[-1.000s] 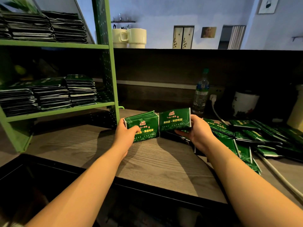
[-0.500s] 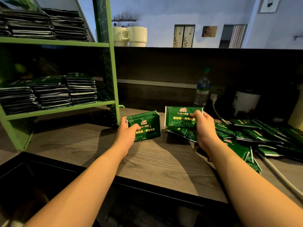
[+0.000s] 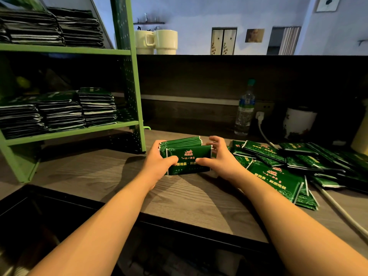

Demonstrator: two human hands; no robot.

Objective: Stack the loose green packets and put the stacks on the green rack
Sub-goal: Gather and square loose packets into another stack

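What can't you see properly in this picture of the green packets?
- Head view: how many packets the held stack has; the front packet and both hands, left hand and right hand, hide the rest.
- Head view: the small print on the loose packets is too tiny to read.
- Head view: the dark space under the rack's top shelf is too shadowy.
- Head view: the cable runs off the right edge.

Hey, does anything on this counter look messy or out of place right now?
Yes: the loose green packets lie scattered and overlapping at odd angles on the right of the counter, with a white cable running alongside them. The stacks on the green rack look tidy.
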